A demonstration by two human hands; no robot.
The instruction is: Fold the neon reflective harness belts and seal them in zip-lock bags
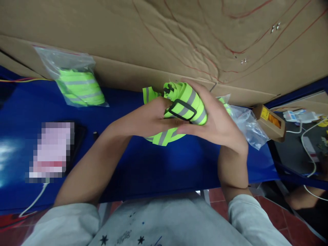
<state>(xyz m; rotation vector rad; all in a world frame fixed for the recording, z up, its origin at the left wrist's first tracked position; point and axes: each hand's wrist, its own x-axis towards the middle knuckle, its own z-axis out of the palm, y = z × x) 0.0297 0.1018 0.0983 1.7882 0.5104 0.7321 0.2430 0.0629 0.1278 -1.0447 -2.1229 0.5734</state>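
A neon yellow-green reflective strap [191, 97] with grey stripes is bundled into a roll between my two hands above the blue table. A black rectangular buckle [182, 110] lies across its near face. My left hand [156, 114] grips the roll from the left, its fingers partly hidden behind it. My right hand [215, 114] wraps the right side, with the thumb along the underside. Loose strap ends stick out past my left hand, at the upper left and below the roll.
On the blue table [164, 167], a clear zip bag [79, 85] with folded reflective strap leans against the cardboard wall [115, 30]. A phone [52, 148] on a white cable lies at left. Another plastic bag [248, 126] and a small cardboard box [269, 123] are at right, near another person's arm [304, 198].
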